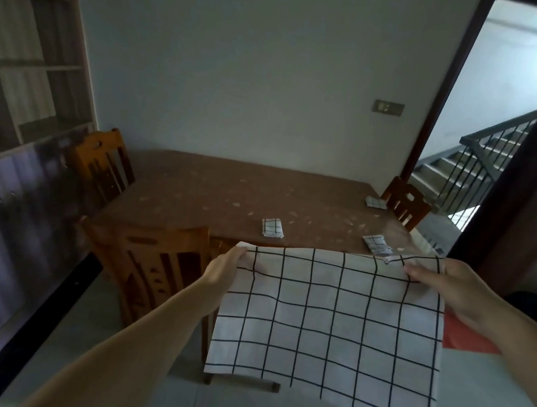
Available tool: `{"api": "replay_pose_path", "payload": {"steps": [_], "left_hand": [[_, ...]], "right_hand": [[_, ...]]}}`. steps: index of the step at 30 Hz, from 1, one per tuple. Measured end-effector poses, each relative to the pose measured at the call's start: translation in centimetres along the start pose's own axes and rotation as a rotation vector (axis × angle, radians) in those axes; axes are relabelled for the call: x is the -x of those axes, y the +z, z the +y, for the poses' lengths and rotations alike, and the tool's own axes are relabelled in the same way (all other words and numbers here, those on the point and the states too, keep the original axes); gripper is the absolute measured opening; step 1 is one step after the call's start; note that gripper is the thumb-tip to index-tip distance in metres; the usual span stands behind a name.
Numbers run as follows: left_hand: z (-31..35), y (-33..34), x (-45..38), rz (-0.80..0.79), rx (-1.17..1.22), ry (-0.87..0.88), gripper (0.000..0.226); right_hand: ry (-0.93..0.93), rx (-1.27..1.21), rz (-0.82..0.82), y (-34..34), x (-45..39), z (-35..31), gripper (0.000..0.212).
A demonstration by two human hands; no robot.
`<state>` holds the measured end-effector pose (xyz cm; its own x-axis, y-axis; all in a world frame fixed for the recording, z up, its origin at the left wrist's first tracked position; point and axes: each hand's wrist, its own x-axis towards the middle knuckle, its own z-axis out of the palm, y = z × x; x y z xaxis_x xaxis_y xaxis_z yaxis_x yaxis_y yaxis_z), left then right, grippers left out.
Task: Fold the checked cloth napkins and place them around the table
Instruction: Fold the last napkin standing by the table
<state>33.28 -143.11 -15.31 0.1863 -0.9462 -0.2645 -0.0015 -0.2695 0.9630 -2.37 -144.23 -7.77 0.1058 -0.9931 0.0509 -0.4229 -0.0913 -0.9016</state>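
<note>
- The person stands at the near end of the brown bench (215,194), holding an unfolded checked napkin (330,326) spread out in the air just short of its near edge.
- The left hand (223,271) pinches the napkin's upper left corner, fingers curled over the top hem.
- The right hand (440,287) grips the upper right corner, fingers folded over the cloth's front.
- The napkin hangs flat from its top edge, which runs left to right, roughly level with the bench's near edge; its black grid lines run nearly upright and across, and the lower edge slopes down toward the right.
- Three folded napkins lie on the bench: one near the middle of the near edge (272,227), one at the near right corner (376,244), one far right (375,202) just beside a chair.
- Wooden chairs stand at the near left (152,257), far left (102,166) and far right (406,203).
</note>
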Motion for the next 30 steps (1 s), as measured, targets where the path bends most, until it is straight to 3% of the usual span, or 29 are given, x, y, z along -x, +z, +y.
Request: {"api": "replay_pose_path", "payload": {"steps": [3, 5, 12, 18, 20, 22, 26, 30], "left_hand": [[0.7, 0.8, 1.3, 0.071, -0.026, 0.101, 0.033], [0.8, 1.2, 1.8, 0.113, -0.042, 0.163, 0.014], [0.3, 2.9, 3.4, 0.167, -0.113, 0.316, 0.035], [0.9, 4.8, 3.9, 0.136, 0.273, 0.08, 0.016], [1.2, 5.2, 3.9, 0.091, 0.38, 0.027, 0.032], [1.9, 5.6, 4.1, 0.023, 0.421, 0.03, 0.037], [3.6, 6.1, 4.7, 0.031, 0.533, 0.044, 0.019], [5.2, 7.0, 5.2, 0.014, 0.416, 0.067, 0.029]], "right_hand": [[-0.01, -0.004, 0.012, -0.2, 1.2, -1.4, 0.03], [-0.012, 0.012, 0.03, -0.8, 1.6, -1.5, 0.014], [0.051, 0.018, 0.063, -2.6, 2.7, 0.4, 0.013], [0.212, -0.175, 0.086, -3.9, 2.8, 2.9, 0.019], [0.245, -0.22, 0.09, -4.3, 3.0, 3.3, 0.023], [0.246, -0.264, 0.118, -4.7, 3.2, 3.2, 0.023], [0.268, -0.364, 0.196, -5.9, 3.4, 2.9, 0.032], [0.258, -0.386, 0.25, -6.7, 3.6, 2.8, 0.033]]}}
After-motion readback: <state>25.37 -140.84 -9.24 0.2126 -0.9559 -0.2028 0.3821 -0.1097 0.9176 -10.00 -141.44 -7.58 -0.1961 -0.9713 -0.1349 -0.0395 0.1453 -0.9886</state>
